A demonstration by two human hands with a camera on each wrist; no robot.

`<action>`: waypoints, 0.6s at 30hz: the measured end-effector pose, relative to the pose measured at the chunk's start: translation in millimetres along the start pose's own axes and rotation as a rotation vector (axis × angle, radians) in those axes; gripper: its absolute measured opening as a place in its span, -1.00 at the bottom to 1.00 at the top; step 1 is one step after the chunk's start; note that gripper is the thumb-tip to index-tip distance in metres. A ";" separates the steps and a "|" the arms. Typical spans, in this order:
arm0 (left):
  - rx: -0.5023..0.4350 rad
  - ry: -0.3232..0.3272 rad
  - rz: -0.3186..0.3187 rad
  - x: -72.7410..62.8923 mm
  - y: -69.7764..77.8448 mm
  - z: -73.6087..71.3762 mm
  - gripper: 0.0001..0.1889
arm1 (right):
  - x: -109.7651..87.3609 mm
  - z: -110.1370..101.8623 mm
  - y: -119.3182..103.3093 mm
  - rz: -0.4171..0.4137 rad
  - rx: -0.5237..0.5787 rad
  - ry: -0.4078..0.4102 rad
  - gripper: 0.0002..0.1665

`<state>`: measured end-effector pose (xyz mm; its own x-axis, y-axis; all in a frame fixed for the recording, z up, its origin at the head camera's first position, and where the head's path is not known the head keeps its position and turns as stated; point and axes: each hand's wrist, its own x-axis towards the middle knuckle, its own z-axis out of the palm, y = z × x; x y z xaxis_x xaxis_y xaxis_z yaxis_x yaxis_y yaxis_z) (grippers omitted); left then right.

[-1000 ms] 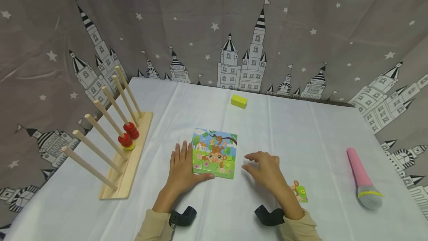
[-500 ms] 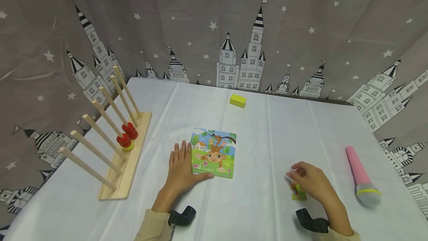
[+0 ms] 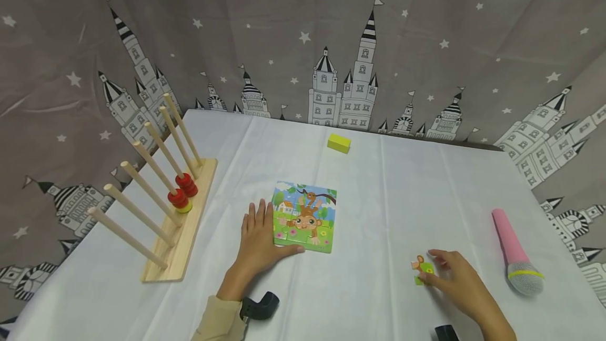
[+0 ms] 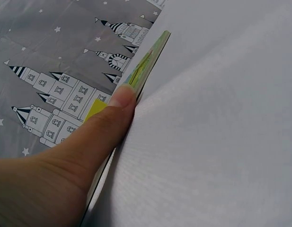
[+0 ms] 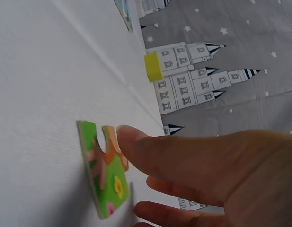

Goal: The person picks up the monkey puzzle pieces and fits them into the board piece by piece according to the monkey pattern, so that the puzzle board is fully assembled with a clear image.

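Observation:
A square monkey jigsaw puzzle [image 3: 305,220] lies on the white table. My left hand [image 3: 258,238] rests flat at its left side, fingers straight and thumb along its near edge; the left wrist view shows that thumb [image 4: 115,106] touching the edge. To the right, a loose puzzle piece [image 3: 424,267] with a bit of monkey and green grass lies apart from the puzzle. My right hand [image 3: 461,280] is at this piece, its thumb overlapping it and its other fingers spread away. In the right wrist view the thumb tip is by the piece's edge [image 5: 108,175], and the fingers stand clear of it.
A wooden peg rack [image 3: 189,236] with red and yellow rings stands at the left. A yellow block [image 3: 339,143] sits near the far edge. A pink toy microphone [image 3: 516,254] lies to the right. A grey castle-print curtain [image 3: 265,25] hangs behind the table.
My right hand has gone from beside the puzzle rightward to the loose piece, passing over it and then settling at its right side. The left hand keeps its place.

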<state>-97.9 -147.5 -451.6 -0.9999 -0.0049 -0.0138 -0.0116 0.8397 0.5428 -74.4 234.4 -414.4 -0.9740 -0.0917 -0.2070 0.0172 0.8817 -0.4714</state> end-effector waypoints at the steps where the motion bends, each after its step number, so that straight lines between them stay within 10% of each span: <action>1: -0.001 0.001 0.000 0.0 0.0 0.0 0.27 | -1.2 2.1 0.4 -0.007 -0.010 0.009 -0.23; 18: 0.008 -0.006 -0.009 0.1 0.4 -0.6 0.27 | -17.4 24.2 -4.4 0.028 -0.067 0.127 -0.10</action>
<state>-98.0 -147.5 -450.8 -0.9997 -0.0094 -0.0233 -0.0205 0.8440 0.5360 -52.1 220.9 -429.5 -0.9942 -0.0106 -0.1071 0.0343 0.9123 -0.4080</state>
